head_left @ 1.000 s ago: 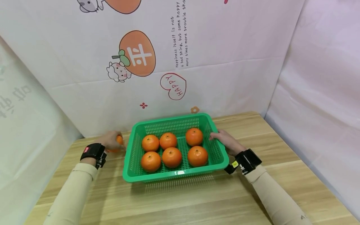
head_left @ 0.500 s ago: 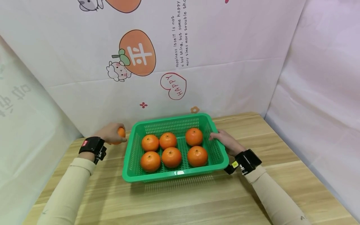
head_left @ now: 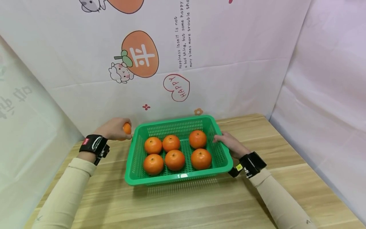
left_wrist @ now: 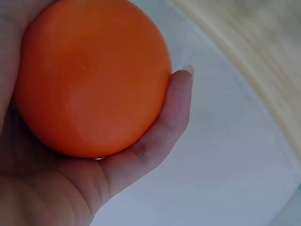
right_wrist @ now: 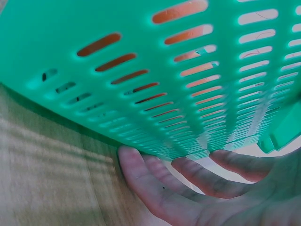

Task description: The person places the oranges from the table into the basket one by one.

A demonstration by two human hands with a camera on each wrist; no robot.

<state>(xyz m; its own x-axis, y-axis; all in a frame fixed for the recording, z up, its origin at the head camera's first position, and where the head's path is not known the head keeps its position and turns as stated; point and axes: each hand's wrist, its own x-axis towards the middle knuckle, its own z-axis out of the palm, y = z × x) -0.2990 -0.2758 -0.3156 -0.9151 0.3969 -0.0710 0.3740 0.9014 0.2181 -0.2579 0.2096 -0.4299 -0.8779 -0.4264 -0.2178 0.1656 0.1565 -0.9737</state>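
Observation:
My left hand holds an orange just off the left back corner of a green plastic basket. In the left wrist view the fruit sits in the palm, with thumb and fingers curled round it. My right hand grips the basket's right side, its thumb over the rim. Seen from the right wrist, fingers touch the slotted wall from outside, low down. Inside the basket several oranges lie in two rough rows, with a gap at the back between the middle and right ones.
The basket stands on a wood-grain table. A white printed cloth hangs behind the table, and plain white cloth closes off the right side. Another pale sheet is at the left.
My left hand has lifted the orange up from the table and carried it slightly to the right, toward the basket's corner. The right hand and the basket have stayed put.

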